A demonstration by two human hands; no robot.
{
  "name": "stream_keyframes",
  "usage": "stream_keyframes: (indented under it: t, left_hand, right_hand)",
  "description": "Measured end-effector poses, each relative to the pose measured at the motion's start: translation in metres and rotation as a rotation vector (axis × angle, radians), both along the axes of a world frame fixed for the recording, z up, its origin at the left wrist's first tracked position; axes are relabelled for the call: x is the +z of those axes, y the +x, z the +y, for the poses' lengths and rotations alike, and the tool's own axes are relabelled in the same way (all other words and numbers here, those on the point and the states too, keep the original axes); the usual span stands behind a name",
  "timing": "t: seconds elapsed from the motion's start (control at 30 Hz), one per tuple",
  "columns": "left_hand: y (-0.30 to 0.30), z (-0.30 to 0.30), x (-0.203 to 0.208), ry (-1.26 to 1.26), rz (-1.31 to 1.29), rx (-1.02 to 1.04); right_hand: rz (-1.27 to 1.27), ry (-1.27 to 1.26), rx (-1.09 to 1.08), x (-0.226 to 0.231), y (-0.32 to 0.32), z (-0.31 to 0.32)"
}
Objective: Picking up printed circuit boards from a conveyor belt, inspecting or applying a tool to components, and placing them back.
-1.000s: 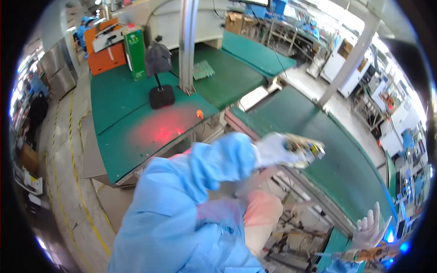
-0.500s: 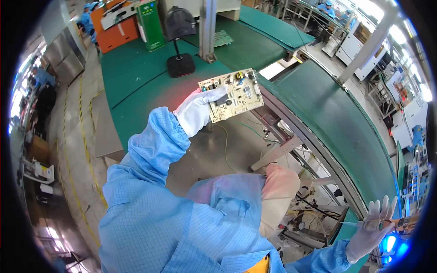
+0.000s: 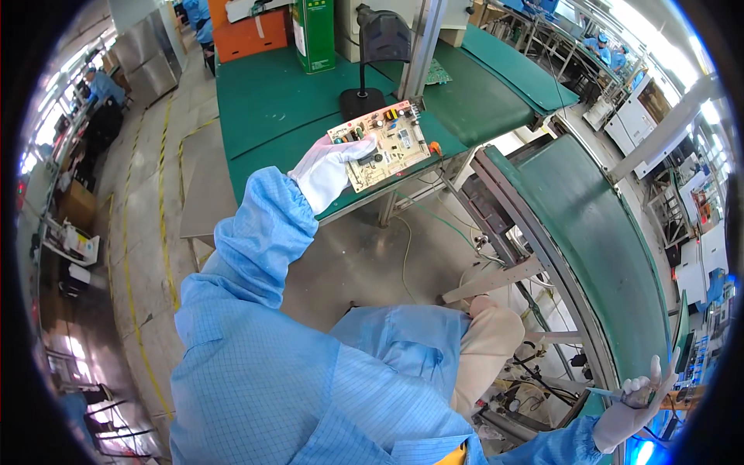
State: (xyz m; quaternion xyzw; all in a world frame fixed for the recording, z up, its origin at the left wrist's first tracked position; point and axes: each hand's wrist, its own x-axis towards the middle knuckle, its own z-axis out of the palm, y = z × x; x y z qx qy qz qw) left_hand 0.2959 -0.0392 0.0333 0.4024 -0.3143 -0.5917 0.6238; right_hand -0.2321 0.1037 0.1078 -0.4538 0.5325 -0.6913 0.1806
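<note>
My left hand (image 3: 329, 167), in a white glove, grips a cream-coloured circuit board (image 3: 403, 147) by its left edge, thumb on top. Coils, capacitors and a dark block sit on the board, which is held up over the edge of the green-topped table (image 3: 263, 101). Down at the lower right, my right hand (image 3: 632, 407), also gloved, is beside the curved conveyor. A slim tool with a pale blue pointed tip (image 3: 603, 392) lies across its partly curled fingers, while others stretch upward. The rest of that tool is hard to make out.
A black lamp-like stand (image 3: 362, 101), a green metal can (image 3: 314, 39) and an orange box (image 3: 249, 35) stand on the table. The green conveyor belt (image 3: 581, 217) curves along my right. Cables (image 3: 407, 256) hang below. Other people work far off.
My view has shifted, so the table and board's surroundings sit farther right. The board stays in my left hand. My right hand's fingers have curled from a more spread pose.
</note>
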Motion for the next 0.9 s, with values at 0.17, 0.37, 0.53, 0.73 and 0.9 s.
stream_keyframes:
  t: [0.17,0.37,0.53,0.73,0.9]
  left_hand:
    - [0.012,-0.011,-0.013,-0.030,0.090,-0.013]
    - [0.022,-0.025,-0.028,-0.042,0.133,-0.025]
    - [0.026,-0.031,-0.029,-0.048,0.146,0.003]
    - [0.035,-0.062,-0.036,-0.104,0.372,0.129]
    - [0.029,-0.073,-0.028,-0.144,0.422,0.192]
  right_hand:
    - [0.052,-0.078,-0.120,-0.002,0.019,-0.011]
    - [-0.006,0.034,-0.097,0.007,0.015,-0.003]
    - [-0.004,0.064,-0.125,0.007,0.017,-0.006]
    - [-0.043,-0.070,-0.185,0.001,0.019,-0.011]
    - [0.020,-0.058,-0.080,-0.004,0.004,-0.006]
